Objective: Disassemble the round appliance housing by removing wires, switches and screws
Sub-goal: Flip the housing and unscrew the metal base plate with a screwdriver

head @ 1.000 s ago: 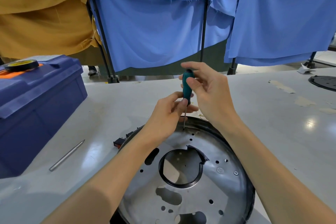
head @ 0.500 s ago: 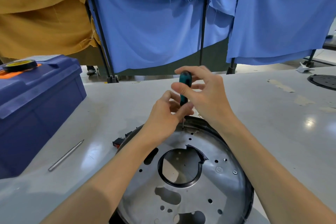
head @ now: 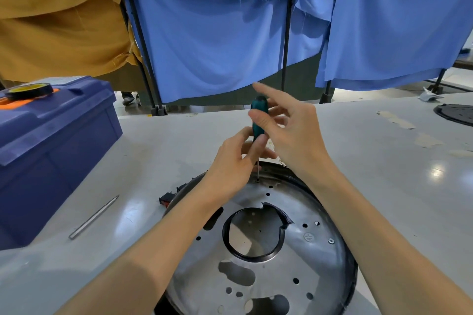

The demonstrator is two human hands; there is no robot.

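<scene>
Well to the left of the left hand [head: 236, 161], a blue toolbox [head: 51, 156] is sitting on the grey table [head: 384, 186]. Directly below both hands, the round housing [head: 307, 263] is lying flat. The left hand is pinching the lower handle of the teal screwdriver [head: 258, 130], which is standing upright, its tip resting in a screw [head: 257, 180] just beneath those fingers. The right hand [head: 294, 135] is spreading its fingers loosely around the handle's top.

A round housing of shiny brushed metal [head: 302, 258] lies on a glossy grey surface [head: 384, 174], beside a smooth blue plastic toolbox [head: 51, 151] and matt blue cloth curtains [head: 217, 41].
</scene>
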